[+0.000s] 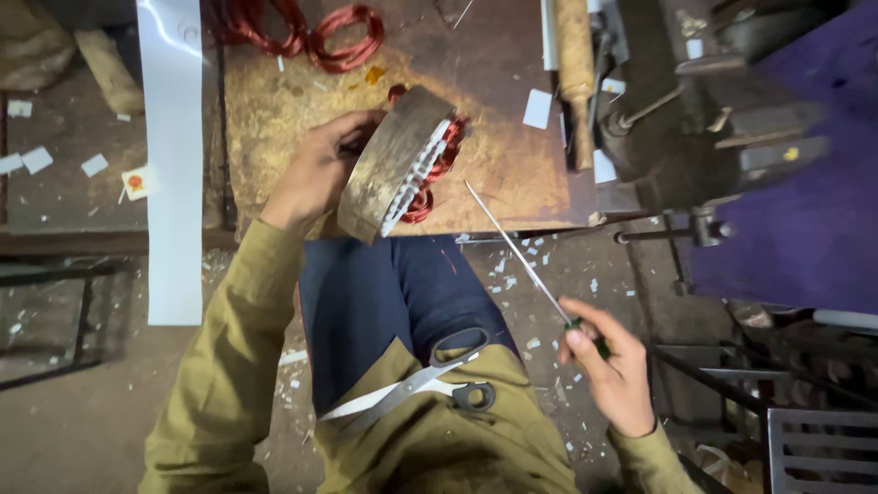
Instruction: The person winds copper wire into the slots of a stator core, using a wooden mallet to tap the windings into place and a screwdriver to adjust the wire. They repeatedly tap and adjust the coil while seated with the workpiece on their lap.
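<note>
Presently, the left hand (315, 169) is gripping a motor stator (398, 165) tilted at the bench's (512, 174) front edge, exposing its white slot liners and copper windings. The right hand (608, 366) is pinching a thin metal rod (517, 252), angled toward the stator. Scissors (421, 384) are lying on the lap.

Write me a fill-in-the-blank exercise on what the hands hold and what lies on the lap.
1. The left hand grips a round metal stator wound with ____ copper wire.
2. The right hand holds a thin ____ tool by its green handle.
3. On the lap lies a pair of ____ with black handles.
4. The stator is held above a ____ workbench.

Missing words: red; metal; scissors; wooden
</note>
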Demonstrator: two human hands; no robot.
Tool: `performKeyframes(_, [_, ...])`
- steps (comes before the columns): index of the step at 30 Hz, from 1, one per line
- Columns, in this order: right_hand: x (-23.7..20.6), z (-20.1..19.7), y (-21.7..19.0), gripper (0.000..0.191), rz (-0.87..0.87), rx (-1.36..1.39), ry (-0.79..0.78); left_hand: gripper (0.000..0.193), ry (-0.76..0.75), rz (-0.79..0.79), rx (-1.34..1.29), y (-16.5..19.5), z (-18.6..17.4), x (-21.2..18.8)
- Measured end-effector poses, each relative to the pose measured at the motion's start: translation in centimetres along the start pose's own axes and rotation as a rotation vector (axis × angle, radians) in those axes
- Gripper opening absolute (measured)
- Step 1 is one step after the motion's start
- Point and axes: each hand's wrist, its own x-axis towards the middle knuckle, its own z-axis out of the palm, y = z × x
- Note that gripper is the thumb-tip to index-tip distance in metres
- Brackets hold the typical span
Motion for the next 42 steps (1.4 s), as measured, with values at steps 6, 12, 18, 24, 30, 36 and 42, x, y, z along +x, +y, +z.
performKeyframes(6, [4.2,1.3,-6.0,0.029,-0.446,-0.382,-0.106,0.064,-0.003,0.106,0.048,-0.8,-0.1,0.0])
performKeyframes(12, [6.5,1.5,-8.6,0.034,-0.420,-0.745,-0.213,0.047,-0.037,0.095,-0.013,0.1,0.1,-1.0])
performKeyframes(18, [8.2,-0.1,-10.0,0.034,-0.464,-0.766,-0.272,0.047,-0.016,0.099,-0.077,0.5,1.1,-1.4])
performKeyframes(24, [9.3,-1.0,-11.6,0.036,-0.600,-0.876,-0.332,0.049,0.038,0.123,0.035,0.7,1.5,-1.5])
performKeyframes(30, [9.4,-1.0,-12.7,0.035,-0.471,-0.887,-0.365,0.045,0.003,0.172,-0.057,0.4,1.8,-1.6])
performKeyframes(36, [9.1,-1.1,-12.9,0.036,-0.555,-0.909,-0.384,0.058,0.026,0.284,0.012,0.1,1.7,-1.8])
performKeyframes(42, [10.2,-1.7,-12.9,0.023,-0.478,-0.924,-0.562,0.040,0.037,0.214,0.202,0.0,1.3,-2.1])
